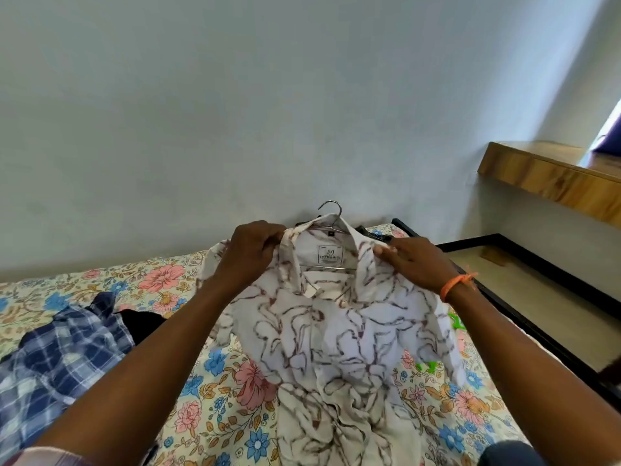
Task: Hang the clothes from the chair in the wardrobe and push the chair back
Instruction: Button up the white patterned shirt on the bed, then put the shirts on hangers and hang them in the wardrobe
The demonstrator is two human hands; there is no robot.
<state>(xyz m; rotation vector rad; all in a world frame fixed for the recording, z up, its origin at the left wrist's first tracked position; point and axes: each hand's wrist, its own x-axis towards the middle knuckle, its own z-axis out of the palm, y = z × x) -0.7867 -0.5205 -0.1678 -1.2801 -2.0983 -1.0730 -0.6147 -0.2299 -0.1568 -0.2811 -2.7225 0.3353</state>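
On bed (215, 391): white shirt (336, 331) threaded on hanger (331, 210). Left hand (250, 255) pinches collar, right hand (415, 264) pinches shoulder cloth. Plaid shirt (64, 358) unhung beside. Wardrobe, chair out of view; hanging and chair push remain.

- A floral bedsheet (215, 391) covered the bed across the lower frame.
- A wooden shelf (551, 176) jutted from the wall at the right.
- A pale wall (235, 95) filled the upper frame.
- Green plastic pieces (456, 322) lay on the bed at the right.
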